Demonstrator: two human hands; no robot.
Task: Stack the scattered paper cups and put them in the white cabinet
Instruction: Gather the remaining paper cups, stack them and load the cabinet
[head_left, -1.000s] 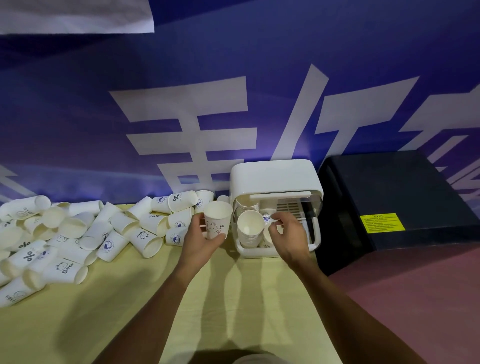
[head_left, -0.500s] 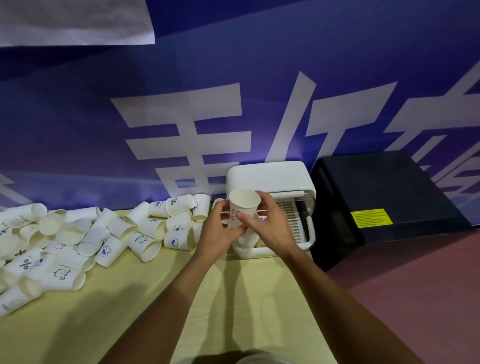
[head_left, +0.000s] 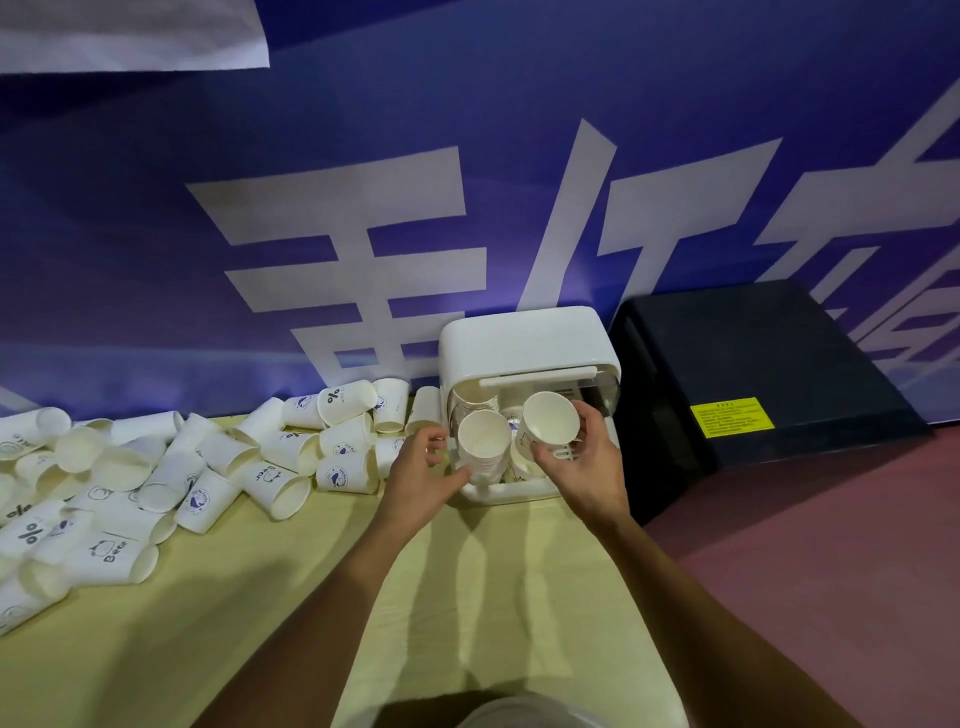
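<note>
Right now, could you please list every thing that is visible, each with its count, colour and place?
loose white paper cups: too many to count, white with dark prints, heaped on the table's left side
stack of nested white paper cups: one stack, white, inside the cabinet, left part
single white paper cup: one, white, tilted at the cabinet's opening
white plastic cabinet: one, white, at the table's back edge, front open
pale yellow table: one, yellow, under everything
black box: one, black with a yellow label, right of the cabinet
blue banner: one, blue with white characters, behind
left hand: one, beside the stack, fingers loosely curled
right hand: one, grips the single cup
</note>
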